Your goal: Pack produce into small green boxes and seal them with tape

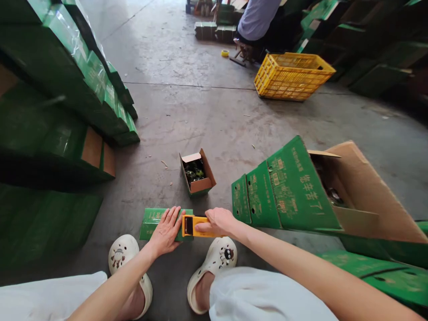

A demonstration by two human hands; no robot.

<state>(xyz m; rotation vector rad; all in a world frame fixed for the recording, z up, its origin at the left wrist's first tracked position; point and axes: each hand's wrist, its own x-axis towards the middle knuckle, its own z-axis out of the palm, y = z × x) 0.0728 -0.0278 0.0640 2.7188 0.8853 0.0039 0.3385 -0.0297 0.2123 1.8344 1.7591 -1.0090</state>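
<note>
A small green carton (pixel 149 224) with printed lettering lies between my feet, its top closed. My left hand (pixel 166 232) rests flat on it, fingers stretched out. My right hand (pixel 216 221) is closed around a yellow hand tool (pixel 198 226) with a dark end; its exact kind is unclear. The tool's dark end is over the carton's right part, close to my left fingertips. Just beyond stands an open small carton (pixel 199 185) with its flaps up, holding dark, shiny, wrapped-looking pieces I cannot make out.
Green cartons (pixel 290 183) stand to my right, with a large open one among them. Tall stacks of green cartons (pixel 67 98) line the left. A yellow crate (pixel 294 76), a yellow roll (pixel 224 53) and a seated person (pixel 259 20) are farther off on the grey floor.
</note>
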